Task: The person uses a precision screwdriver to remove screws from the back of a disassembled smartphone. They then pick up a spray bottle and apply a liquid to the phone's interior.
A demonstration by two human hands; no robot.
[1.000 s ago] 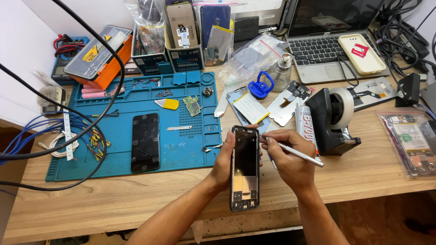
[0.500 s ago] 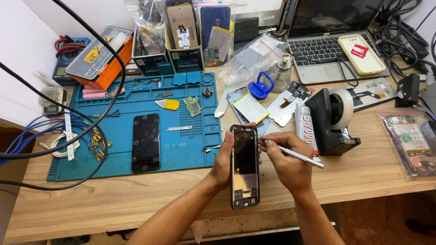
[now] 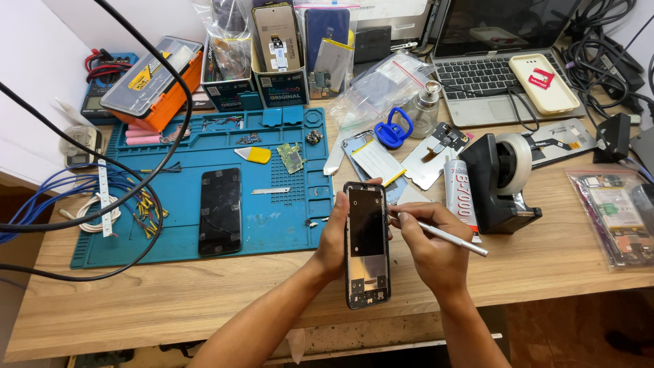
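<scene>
My left hand [image 3: 335,238] grips the left edge of an opened black phone frame [image 3: 366,244], held upright over the wooden table's front part. My right hand [image 3: 428,247] holds a thin silver tool [image 3: 449,236] like a pen, its tip touching the frame's right edge near the top. A black phone screen [image 3: 220,210] lies flat on the blue work mat [image 3: 170,232] to the left. A small green circuit board [image 3: 292,158] and a yellow pick [image 3: 253,155] rest on the mat's upper part.
A black tape dispenser [image 3: 501,184] and a white glue tube [image 3: 460,197] stand right of my hands. Behind are a laptop [image 3: 490,75], a blue suction cup [image 3: 392,129], part boxes [image 3: 279,54], an orange case [image 3: 153,82]. Black cables [image 3: 136,197] and blue wires [image 3: 41,197] cross the left side.
The phone frame and both hands have stayed almost in place; the tool's tip has shifted slightly along the frame's upper right edge.
</scene>
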